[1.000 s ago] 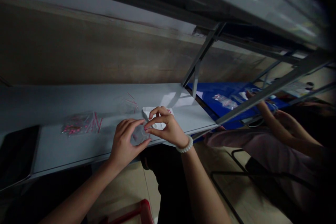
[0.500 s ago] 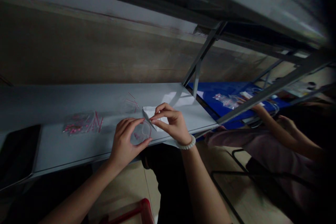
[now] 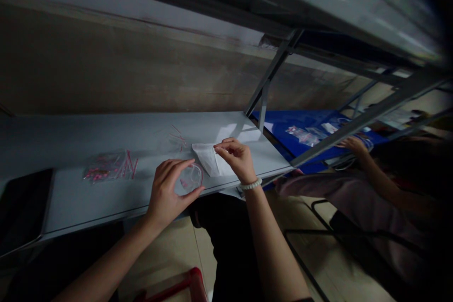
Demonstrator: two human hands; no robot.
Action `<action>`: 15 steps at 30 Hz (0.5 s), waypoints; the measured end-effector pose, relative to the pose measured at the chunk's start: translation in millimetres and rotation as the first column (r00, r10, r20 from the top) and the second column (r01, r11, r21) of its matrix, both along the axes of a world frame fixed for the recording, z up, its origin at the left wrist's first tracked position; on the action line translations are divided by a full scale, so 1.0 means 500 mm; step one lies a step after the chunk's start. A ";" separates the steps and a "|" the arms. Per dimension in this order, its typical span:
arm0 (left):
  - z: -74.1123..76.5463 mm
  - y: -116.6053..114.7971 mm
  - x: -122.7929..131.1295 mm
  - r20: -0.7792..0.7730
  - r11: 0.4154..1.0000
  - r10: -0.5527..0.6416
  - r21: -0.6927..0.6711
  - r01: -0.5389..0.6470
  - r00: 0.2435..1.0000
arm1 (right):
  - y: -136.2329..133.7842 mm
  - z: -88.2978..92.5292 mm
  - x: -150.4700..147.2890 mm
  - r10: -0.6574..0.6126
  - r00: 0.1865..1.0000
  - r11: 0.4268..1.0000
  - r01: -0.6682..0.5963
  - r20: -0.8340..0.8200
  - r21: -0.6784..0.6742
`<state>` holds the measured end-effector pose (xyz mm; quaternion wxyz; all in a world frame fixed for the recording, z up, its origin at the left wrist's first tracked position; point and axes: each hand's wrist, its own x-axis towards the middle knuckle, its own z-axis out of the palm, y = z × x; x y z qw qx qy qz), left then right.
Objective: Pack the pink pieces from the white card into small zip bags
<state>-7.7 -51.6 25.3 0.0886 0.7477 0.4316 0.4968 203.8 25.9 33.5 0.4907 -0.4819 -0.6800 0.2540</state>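
My left hand (image 3: pixel 170 193) grips a small clear plastic bag (image 3: pixel 191 177) with a red edge, thumb below and fingertips above, over the front edge of the grey table. Something small and pinkish shows inside the bag. My right hand (image 3: pixel 236 156), with a pale bead bracelet at the wrist, is closed in a pinch over a white packet (image 3: pixel 208 159); what its fingertips hold, if anything, is too small to make out. Left of my hands lie clear bags with pink pieces (image 3: pixel 102 167). Behind them are a few clear bags with red strips (image 3: pixel 177 138).
A dark flat device (image 3: pixel 26 205) lies at the table's left end. Metal struts (image 3: pixel 274 73) rise at the right, and a shelf hangs overhead. Beyond, a person's hand (image 3: pixel 354 145) is over a blue table (image 3: pixel 283 122) with clear bags. A red stool (image 3: pixel 193 283) stands below.
My right hand has moved right, away from the bag's opening to over the white packet. My left hand keeps its hold on the bag. The other person's hand has shifted right.
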 end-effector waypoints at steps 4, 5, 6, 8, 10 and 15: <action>-0.003 0.001 -0.001 0.000 1.000 -0.004 0.007 0.004 1.000 | 0.026 -0.018 0.039 -0.164 0.948 0.985 0.142 0.271 0.098; -0.003 0.001 -0.001 0.001 1.000 -0.005 0.009 0.005 1.000 | 0.036 -0.025 0.050 -0.210 0.909 0.976 0.175 0.359 0.130; -0.004 0.001 -0.001 0.003 1.000 -0.007 0.011 0.007 1.000 | 0.047 -0.032 0.059 -0.240 0.863 0.970 0.194 0.444 0.147; -0.005 0.002 -0.001 0.006 1.000 -0.009 0.011 0.009 1.000 | 0.070 -0.046 0.070 -0.233 0.780 0.972 0.194 0.580 0.129; -0.005 0.002 0.000 0.008 1.000 -0.009 0.010 0.009 1.000 | 0.087 -0.059 0.071 -0.181 0.726 0.982 0.173 0.664 0.079; -0.002 0.000 -0.002 0.021 1.000 -0.012 0.009 0.012 1.000 | 0.105 -0.086 0.059 -0.113 0.668 0.991 0.126 0.735 0.038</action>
